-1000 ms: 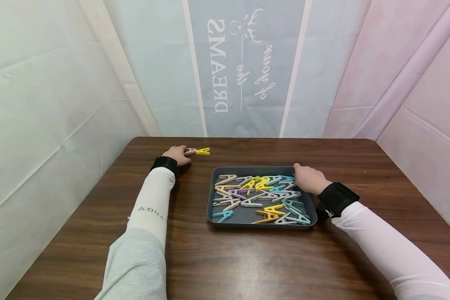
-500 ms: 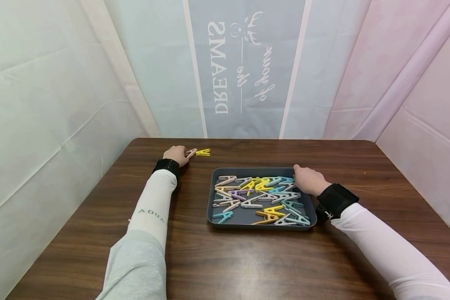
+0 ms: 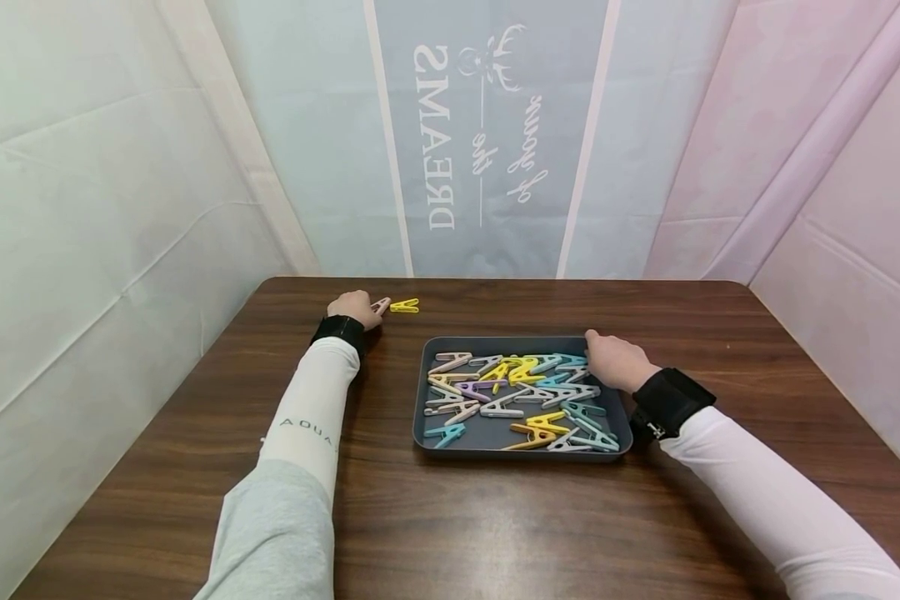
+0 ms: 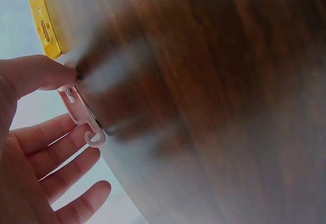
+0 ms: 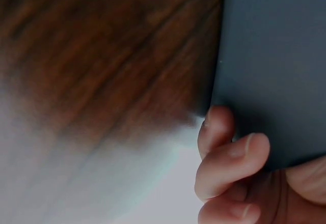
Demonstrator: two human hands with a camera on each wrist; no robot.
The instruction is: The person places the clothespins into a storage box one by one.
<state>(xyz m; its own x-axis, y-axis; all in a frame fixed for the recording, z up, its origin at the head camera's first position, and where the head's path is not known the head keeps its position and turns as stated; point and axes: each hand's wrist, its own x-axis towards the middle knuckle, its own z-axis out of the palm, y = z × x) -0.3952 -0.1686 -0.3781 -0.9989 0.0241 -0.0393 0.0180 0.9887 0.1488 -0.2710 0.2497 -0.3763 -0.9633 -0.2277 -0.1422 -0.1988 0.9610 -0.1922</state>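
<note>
At the far left of the table my left hand point(image 3: 354, 309) holds a pale pink clothespin point(image 4: 76, 104) between thumb and fingers; the other fingers spread beside it. Just right of it, a yellow clothespin point(image 3: 405, 306) lies on the wood, not held. My right hand point(image 3: 618, 361) grips the far right corner of a dark grey tray point(image 3: 480, 430), its fingers point(image 5: 234, 163) curled at the tray's wall in the right wrist view. Inside the tray lie several clothespins in yellow, blue, grey, beige and purple; a purple clothespin point(image 3: 471, 390) is near its left middle.
The tray stands on a brown wood-grain table point(image 3: 450, 525). Pale fabric hangs behind the table, with a printed grey-blue panel point(image 3: 487, 150) in the middle and white cloth point(image 3: 105, 208) to the left.
The pink clothespin has turned a little in my left hand, and that hand has shifted slightly. The right hand and the tray stay in place.
</note>
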